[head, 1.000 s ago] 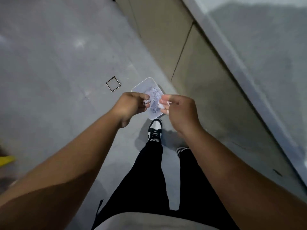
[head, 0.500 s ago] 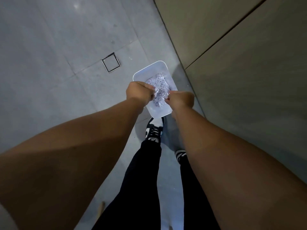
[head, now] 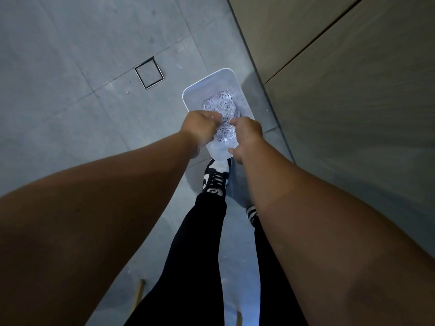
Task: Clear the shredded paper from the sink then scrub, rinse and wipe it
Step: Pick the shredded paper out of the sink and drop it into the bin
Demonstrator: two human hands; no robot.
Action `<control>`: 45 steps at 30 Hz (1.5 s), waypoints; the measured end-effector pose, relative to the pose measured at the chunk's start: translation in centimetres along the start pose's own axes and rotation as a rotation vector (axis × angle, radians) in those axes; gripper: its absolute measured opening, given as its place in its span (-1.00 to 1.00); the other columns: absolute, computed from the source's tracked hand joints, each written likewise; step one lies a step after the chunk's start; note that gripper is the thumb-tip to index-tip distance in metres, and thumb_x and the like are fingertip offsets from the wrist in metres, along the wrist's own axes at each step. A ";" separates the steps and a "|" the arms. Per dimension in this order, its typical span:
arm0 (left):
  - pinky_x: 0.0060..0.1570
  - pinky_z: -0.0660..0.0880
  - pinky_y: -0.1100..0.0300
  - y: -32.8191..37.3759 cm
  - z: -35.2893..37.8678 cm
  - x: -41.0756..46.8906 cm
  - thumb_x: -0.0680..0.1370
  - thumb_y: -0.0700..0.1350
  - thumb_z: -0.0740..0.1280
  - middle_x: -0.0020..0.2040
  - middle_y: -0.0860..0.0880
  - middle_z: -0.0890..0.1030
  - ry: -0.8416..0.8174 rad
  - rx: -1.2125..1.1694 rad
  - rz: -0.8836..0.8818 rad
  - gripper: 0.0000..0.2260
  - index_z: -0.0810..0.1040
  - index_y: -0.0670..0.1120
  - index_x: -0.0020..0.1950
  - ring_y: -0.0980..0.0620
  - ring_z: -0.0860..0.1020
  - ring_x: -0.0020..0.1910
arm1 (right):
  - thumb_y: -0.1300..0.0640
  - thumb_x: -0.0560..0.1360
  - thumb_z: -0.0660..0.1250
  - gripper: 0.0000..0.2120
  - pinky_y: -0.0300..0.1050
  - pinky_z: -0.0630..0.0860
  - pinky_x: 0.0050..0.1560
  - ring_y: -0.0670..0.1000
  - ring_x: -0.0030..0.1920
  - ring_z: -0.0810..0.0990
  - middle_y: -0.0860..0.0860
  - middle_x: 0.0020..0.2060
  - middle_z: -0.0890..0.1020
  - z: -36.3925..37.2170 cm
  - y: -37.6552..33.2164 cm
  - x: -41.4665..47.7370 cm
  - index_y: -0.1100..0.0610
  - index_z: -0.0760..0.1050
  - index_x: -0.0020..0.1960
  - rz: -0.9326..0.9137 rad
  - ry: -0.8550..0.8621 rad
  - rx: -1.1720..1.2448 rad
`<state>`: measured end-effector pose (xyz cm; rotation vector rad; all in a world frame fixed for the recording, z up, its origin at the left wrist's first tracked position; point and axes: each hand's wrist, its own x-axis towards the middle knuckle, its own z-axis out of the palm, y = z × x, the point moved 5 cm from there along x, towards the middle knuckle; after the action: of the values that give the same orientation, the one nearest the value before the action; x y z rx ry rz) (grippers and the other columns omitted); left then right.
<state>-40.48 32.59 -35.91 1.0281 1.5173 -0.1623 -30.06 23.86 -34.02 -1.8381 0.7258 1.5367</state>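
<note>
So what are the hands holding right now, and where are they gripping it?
It cannot be told for sure. Both the left hand and right hand hover over the bin of shredded paper, fingers curled, perhaps pinching shreds at the fingertips.

The shredded paper (head: 220, 107) lay as a loose heap of small white strips with dark specks. It sat inside a pale, round-cornered rectangular bin (head: 195, 95) on the grey floor, piled toward the bin's middle.

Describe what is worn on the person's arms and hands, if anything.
Nothing is worn on either. The left hand and right hand are bare, with no gloves, rings, watch or bands visible. Both forearms are bare right up to the picture's edge: no sleeve shows.
</note>
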 end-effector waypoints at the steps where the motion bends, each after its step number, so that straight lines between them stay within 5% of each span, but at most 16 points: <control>1: -0.03 0.56 0.20 0.1 0.1 0.1 0.59 -0.17 0.42 -0.04 -0.05 0.67 -0.012 0.089 0.067 -0.85 0.71 -0.04 0.12 0.03 0.60 -0.11 | 0.17 0.60 0.27 -0.75 0.19 0.49 0.30 0.16 0.15 0.48 0.12 0.24 0.52 0.0 -0.1 0.0 0.11 0.50 0.27 0.005 -0.021 0.001; 5: 0.06 0.50 0.33 1.1 1.3 0.1 0.62 -0.07 0.39 0.14 0.03 0.71 -0.014 0.425 0.325 -0.80 0.72 0.03 0.21 0.08 0.64 0.07 | 0.17 0.53 0.32 -0.63 0.22 0.52 0.16 0.07 0.13 0.45 0.00 0.22 0.55 0.1 0.2 0.5 0.09 0.54 0.32 -0.023 -0.046 -0.003; 8: -0.06 0.51 0.37 2.1 1.4 0.0 0.61 -0.18 0.34 0.02 0.06 0.73 0.051 0.496 0.394 -0.79 0.76 0.03 0.06 0.11 0.64 -0.04 | 0.17 0.49 0.33 -0.64 0.21 0.50 0.04 0.08 0.22 0.46 0.02 0.29 0.55 -0.4 0.2 0.4 0.07 0.59 0.28 -0.043 -0.081 0.036; 10: -0.05 0.57 0.23 2.5 1.1 0.4 0.58 -0.20 0.33 -0.09 0.05 0.73 0.117 0.528 0.387 -0.79 0.74 0.01 -0.09 0.06 0.66 -0.10 | 0.18 0.49 0.32 -0.61 0.25 0.46 0.12 0.07 0.29 0.40 0.04 0.36 0.52 -0.6 0.2 0.2 0.10 0.59 0.31 -0.049 -0.140 0.085; 13: -0.15 0.46 0.28 2.7 0.4 1.1 0.58 -0.19 0.31 -0.16 0.05 0.67 0.195 0.587 0.321 -0.81 0.66 0.02 -0.15 0.04 0.62 -0.15 | 0.15 0.49 0.29 -0.62 0.27 0.42 0.22 0.06 0.34 0.37 0.06 0.41 0.47 -0.9 0.3 0.6 0.12 0.62 0.28 -0.063 -0.188 0.130; 24: -0.07 0.61 0.20 1.4 0.5 1.3 0.51 -0.04 0.53 -0.19 0.03 0.73 0.096 0.243 0.206 -0.89 0.76 -0.07 -0.11 0.11 0.66 -0.20 | -0.10 0.67 0.07 -0.54 0.36 0.30 0.41 0.08 0.58 0.20 0.04 0.54 0.34 0.2 0.9 1.1 0.07 0.53 0.41 -0.009 -0.280 0.265; 30: 0.00 0.64 0.01 1.9 0.9 1.9 0.61 -0.07 0.34 -0.16 -0.04 0.71 0.189 0.378 0.248 -0.83 0.69 -0.08 -0.09 -0.05 0.68 -0.11 | -0.23 0.64 0.03 -0.43 0.32 0.28 0.42 0.11 0.58 0.18 0.09 0.56 0.30 0.2 0.9 0.5 0.09 0.60 0.32 -0.001 -0.371 0.449; 36: -0.23 0.56 0.25 2.2 -0.5 2.2 0.50 -0.19 0.47 -0.26 0.05 0.62 0.261 0.315 0.179 -0.89 0.60 -0.03 -0.19 0.00 0.62 -0.21 | -0.30 0.64 0.01 -0.40 0.26 0.39 0.28 0.12 0.56 0.23 0.08 0.53 0.35 -1.0 1.3 1.3 0.05 0.62 0.31 0.002 -0.305 0.474; 40: -0.36 0.52 0.39 1.8 0.3 2.2 0.53 -0.42 0.34 -0.16 0.06 0.59 0.061 0.205 0.065 -0.68 0.64 -0.07 0.14 0.14 0.59 -0.27 | -0.33 0.63 0.01 -0.38 0.25 0.41 0.31 0.13 0.55 0.24 0.08 0.52 0.36 -1.4 1.3 1.7 0.04 0.57 0.36 0.005 -0.286 0.454; 43: -0.10 0.67 0.22 1.6 0.2 1.8 0.50 -0.46 0.41 -0.11 -0.04 0.60 -0.009 0.013 0.023 -0.62 0.59 -0.17 0.27 0.12 0.67 -0.34 | -0.36 0.62 0.01 -0.37 0.28 0.36 0.42 0.14 0.56 0.24 0.07 0.53 0.35 -1.6 1.3 2.0 0.02 0.53 0.42 0.007 -0.287 0.441; 45: 0.06 0.66 0.08 1.4 -0.1 1.8 0.48 -0.39 0.46 0.02 -0.09 0.65 -0.024 0.012 0.006 -0.60 0.61 -0.11 0.28 0.02 0.72 -0.15 | -0.36 0.62 0.01 -0.37 0.29 0.36 0.43 0.14 0.55 0.25 0.07 0.53 0.35 -1.7 1.3 2.2 0.02 0.50 0.44 0.009 -0.291 0.437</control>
<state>-39.41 34.38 -36.77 1.0370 1.4932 -0.1786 -29.58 21.68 -36.11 -1.2640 0.8494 1.4697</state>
